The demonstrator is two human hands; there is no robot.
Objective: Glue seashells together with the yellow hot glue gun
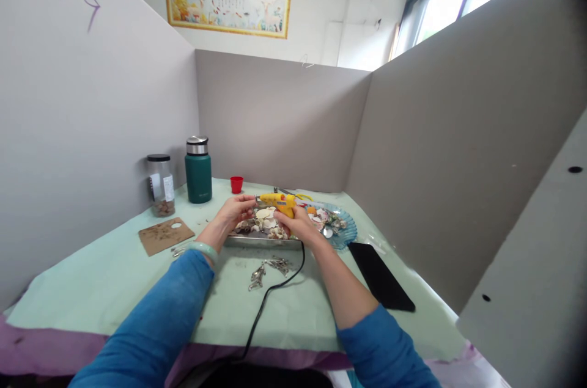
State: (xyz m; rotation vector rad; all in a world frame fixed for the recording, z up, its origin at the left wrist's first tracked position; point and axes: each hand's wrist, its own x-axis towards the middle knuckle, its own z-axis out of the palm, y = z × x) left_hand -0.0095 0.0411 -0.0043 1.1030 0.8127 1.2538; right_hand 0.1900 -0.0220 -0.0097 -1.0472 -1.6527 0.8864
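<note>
My right hand [296,223] is wrapped round the handle of a yellow glue gun [279,201], whose nozzle points left. At the nozzle tip, my left hand [239,209] has its fingers pinched together on something too small to make out. Both hands are above a metal tray [266,242] of shells [265,217]. From the gun a black cord [270,289] runs down to the table's front edge. Small silver metal pieces [257,277] lie on the cloth in front of the tray.
Left are a brown board [166,235], a lidded jar [161,192] and a green bottle [199,177]. A red cup [236,184] stands at the back. Right are a blue plate [351,229] of small decorations and a black flat object [383,278]. Grey partitions [279,119] enclose the table.
</note>
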